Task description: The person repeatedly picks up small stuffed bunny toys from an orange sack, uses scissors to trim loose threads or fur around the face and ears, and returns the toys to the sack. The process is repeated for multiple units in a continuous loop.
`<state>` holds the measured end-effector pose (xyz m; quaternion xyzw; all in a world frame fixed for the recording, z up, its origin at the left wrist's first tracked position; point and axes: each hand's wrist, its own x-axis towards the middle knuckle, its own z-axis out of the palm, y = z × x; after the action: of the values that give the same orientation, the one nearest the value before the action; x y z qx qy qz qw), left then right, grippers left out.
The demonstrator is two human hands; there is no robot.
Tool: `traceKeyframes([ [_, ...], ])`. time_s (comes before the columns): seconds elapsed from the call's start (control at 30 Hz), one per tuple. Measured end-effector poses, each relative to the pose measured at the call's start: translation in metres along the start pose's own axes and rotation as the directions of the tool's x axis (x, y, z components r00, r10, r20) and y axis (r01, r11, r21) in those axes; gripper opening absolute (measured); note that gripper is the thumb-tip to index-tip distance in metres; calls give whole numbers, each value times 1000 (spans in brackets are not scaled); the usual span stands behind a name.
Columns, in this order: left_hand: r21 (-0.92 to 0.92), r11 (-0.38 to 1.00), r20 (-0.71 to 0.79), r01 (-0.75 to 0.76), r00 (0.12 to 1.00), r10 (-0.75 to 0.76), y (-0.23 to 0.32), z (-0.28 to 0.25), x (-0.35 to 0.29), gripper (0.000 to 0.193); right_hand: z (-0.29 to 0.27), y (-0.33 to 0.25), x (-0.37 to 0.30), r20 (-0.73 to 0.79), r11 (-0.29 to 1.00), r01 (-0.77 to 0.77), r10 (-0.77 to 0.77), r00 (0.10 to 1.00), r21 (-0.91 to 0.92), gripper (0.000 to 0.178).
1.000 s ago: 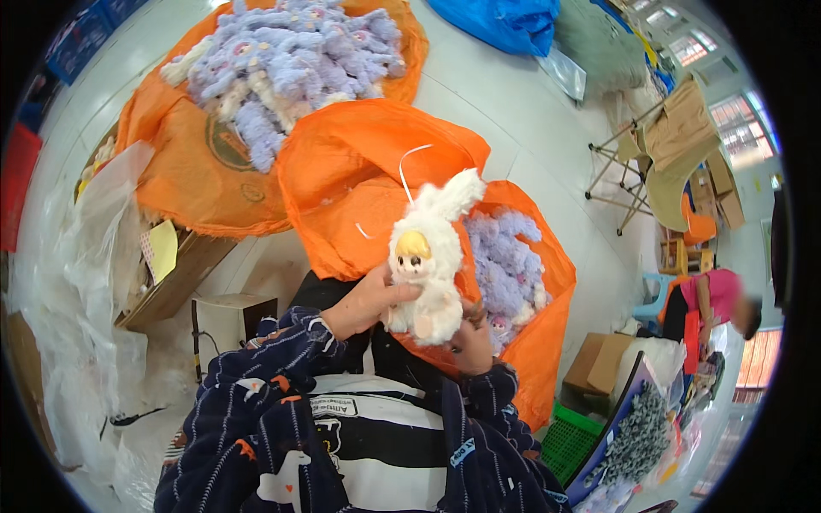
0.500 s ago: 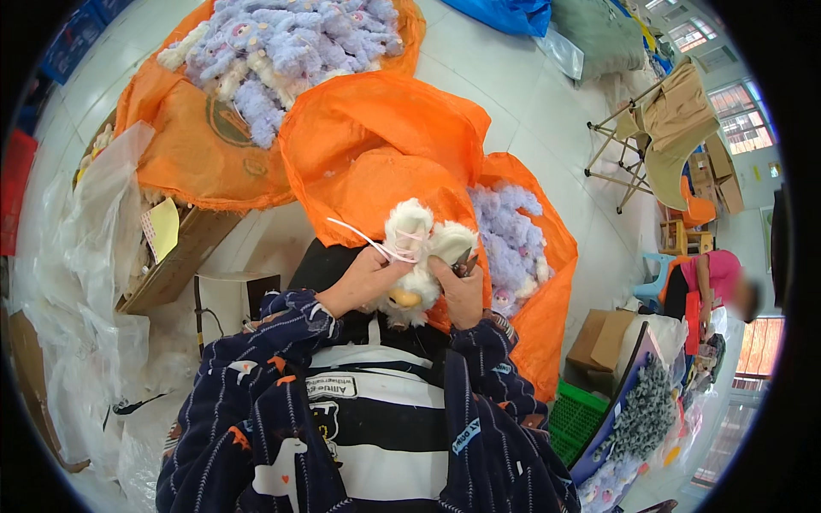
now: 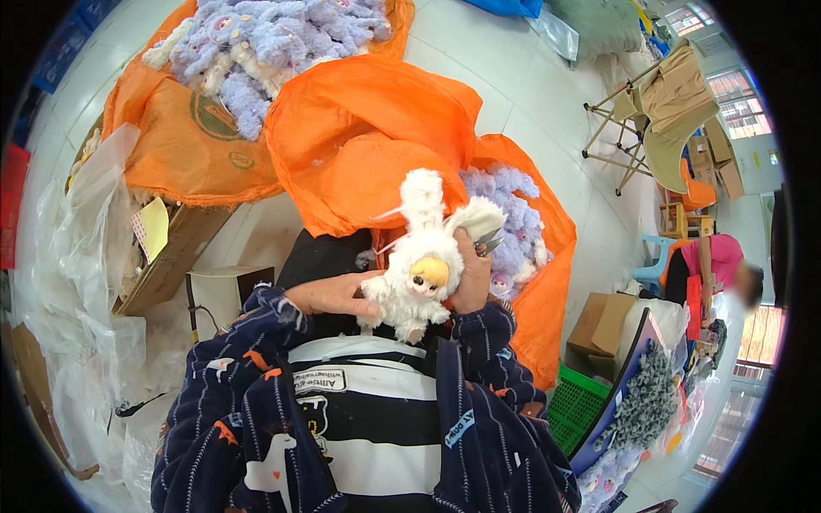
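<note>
A white plush bunny doll point(image 3: 423, 248) with long ears, a small doll face and a yellow fringe is held upright above my lap, its face turned up toward me. My left hand point(image 3: 329, 295) grips the side of its body, with the fingertips hidden behind the fur. On the other side my right hand point(image 3: 470, 275) is closed around the head by one ear. Metal thread snips point(image 3: 489, 243) stick out from that same hand, blades pointing away from the doll. A thin pale ribbon point(image 3: 387, 211) trails beside the upright ear.
Orange sacks point(image 3: 359, 94) lie in front, with lilac plush dolls point(image 3: 274, 38) heaped at the far left and more lilac dolls point(image 3: 505, 218) at the right. Nearby are a cardboard box point(image 3: 601, 329), green crate point(image 3: 575, 406) and folding chair point(image 3: 676, 94). Another person point(image 3: 723, 265) bends at far right.
The doll has turned from showing its ears and ribbon up close to facing me upright. My left hand has moved from the ribbon down to the body; my right hand stays near the ear.
</note>
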<state>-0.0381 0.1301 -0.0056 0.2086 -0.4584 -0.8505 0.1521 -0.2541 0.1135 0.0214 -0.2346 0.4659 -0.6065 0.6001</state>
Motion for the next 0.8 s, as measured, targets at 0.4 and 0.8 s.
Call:
traceKeyframes([
  [0.4,-464,865,-347,-191,938,21,1,14,24,44,-12,-23,-12,320,606,363,-184,929,-708,21],
  [0.8,-460,841,-462,-284,886,47,0,4,17,37,4,-1,-32,329,661,322,-118,937,-678,19],
])
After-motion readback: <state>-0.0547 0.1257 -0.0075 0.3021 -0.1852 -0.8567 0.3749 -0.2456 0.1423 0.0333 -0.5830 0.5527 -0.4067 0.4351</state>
